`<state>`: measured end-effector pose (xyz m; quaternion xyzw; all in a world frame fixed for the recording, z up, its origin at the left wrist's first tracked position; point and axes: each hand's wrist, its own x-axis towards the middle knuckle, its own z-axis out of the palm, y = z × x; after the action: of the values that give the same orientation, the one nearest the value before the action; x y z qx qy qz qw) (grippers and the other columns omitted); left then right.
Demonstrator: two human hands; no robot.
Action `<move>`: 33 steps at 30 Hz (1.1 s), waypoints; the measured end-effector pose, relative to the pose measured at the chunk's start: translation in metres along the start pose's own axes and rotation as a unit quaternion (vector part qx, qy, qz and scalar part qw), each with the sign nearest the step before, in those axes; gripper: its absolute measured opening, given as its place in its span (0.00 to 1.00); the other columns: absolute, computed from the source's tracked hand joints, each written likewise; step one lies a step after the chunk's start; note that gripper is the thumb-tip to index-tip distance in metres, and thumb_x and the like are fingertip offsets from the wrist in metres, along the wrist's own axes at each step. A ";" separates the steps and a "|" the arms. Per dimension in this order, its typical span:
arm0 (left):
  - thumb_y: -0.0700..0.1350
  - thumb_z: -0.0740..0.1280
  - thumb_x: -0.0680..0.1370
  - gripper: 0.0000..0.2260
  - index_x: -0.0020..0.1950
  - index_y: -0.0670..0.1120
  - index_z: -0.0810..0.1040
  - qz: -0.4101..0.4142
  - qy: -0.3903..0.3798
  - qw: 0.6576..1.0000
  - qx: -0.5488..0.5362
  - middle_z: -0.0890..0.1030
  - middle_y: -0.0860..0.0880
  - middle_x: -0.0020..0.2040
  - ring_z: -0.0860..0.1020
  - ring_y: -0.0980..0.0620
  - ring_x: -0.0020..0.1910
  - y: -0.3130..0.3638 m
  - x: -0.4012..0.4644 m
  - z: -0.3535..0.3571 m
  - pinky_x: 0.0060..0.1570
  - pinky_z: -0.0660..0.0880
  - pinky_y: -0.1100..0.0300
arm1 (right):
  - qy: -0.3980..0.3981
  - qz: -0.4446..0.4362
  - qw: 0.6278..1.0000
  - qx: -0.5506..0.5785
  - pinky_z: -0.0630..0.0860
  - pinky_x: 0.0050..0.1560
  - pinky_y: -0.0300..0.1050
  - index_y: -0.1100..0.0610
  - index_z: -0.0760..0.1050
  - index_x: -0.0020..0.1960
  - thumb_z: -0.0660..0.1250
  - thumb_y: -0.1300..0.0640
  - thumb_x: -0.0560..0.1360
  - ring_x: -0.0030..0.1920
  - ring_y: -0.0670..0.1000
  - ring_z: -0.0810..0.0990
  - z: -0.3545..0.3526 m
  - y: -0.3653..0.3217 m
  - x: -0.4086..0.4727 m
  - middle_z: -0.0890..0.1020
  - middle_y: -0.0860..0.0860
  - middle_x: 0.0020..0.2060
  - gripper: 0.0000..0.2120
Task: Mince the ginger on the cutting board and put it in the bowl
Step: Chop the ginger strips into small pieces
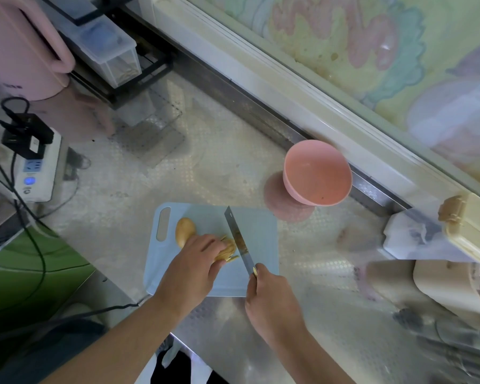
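**Ana:** Pale blue plastic cutting board (255,231) lies on a shiny metal bench (117,176). On it sits the ginger (185,231), a tan knob, with a few cut slivers at its right end.

**Ben:** Where are the hands?

**Ana:** The left hand (191,261) rests over the ginger, fingers (215,246) curled down on it, pinning it. The right hand (272,300) is wrapped around the handle of the knife (237,236), whose blade stands edge-down just beside the left fingertips.

**Ben:** And the bowl?

**Ana:** A pink bowl (317,173) stands beyond the board's far right corner, well apart from the ginger (nothing in it that I can make out).

**Ben:** So how should this cut go?

**Ana:** My judgement: keep the left fingertips tucked back, knuckles guiding the blade, slice thinly, then gather the slivers and cross-chop them before any transfer.
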<state>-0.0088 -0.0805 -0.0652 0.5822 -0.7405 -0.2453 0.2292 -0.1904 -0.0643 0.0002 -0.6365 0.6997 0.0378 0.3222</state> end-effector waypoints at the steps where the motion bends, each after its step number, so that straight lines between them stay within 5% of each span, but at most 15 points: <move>1: 0.44 0.76 0.77 0.14 0.61 0.50 0.79 0.001 0.002 1.000 0.001 0.78 0.55 0.56 0.77 0.52 0.55 0.000 0.000 0.001 0.47 0.80 0.61 | -0.002 0.003 1.000 -0.001 0.73 0.33 0.48 0.50 0.64 0.45 0.58 0.54 0.79 0.34 0.54 0.76 0.000 0.000 0.000 0.76 0.48 0.35 0.05; 12: 0.45 0.76 0.77 0.10 0.56 0.51 0.80 -0.019 0.008 1.000 -0.006 0.77 0.56 0.52 0.76 0.53 0.53 -0.002 0.001 0.003 0.45 0.80 0.62 | -0.037 0.024 0.999 -0.019 0.82 0.44 0.51 0.51 0.69 0.48 0.59 0.55 0.76 0.44 0.56 0.83 -0.008 -0.010 0.002 0.81 0.51 0.43 0.02; 20: 0.45 0.75 0.77 0.11 0.58 0.51 0.81 -0.026 0.010 1.000 -0.009 0.77 0.56 0.53 0.76 0.53 0.54 -0.001 0.001 0.003 0.47 0.82 0.58 | -0.035 0.039 0.998 0.033 0.79 0.41 0.51 0.50 0.66 0.44 0.58 0.55 0.77 0.41 0.55 0.81 -0.001 -0.007 -0.001 0.79 0.49 0.38 0.03; 26: 0.45 0.76 0.77 0.13 0.61 0.51 0.81 -0.027 0.013 0.999 -0.012 0.78 0.56 0.54 0.77 0.53 0.55 0.000 0.000 0.002 0.50 0.82 0.59 | -0.012 0.027 0.998 0.046 0.63 0.29 0.40 0.49 0.60 0.38 0.56 0.56 0.79 0.34 0.52 0.74 -0.010 -0.003 -0.007 0.71 0.46 0.32 0.12; 33: 0.46 0.75 0.78 0.11 0.60 0.50 0.81 -0.029 0.007 1.000 -0.009 0.78 0.56 0.54 0.77 0.52 0.55 0.002 0.001 0.001 0.49 0.82 0.58 | -0.018 0.019 0.999 0.027 0.66 0.29 0.40 0.51 0.66 0.43 0.56 0.56 0.80 0.36 0.52 0.77 -0.008 -0.009 -0.004 0.74 0.47 0.34 0.06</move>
<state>-0.0111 -0.0809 -0.0644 0.6025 -0.7198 -0.2548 0.2323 -0.1850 -0.0661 0.0115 -0.6133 0.7065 0.0364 0.3514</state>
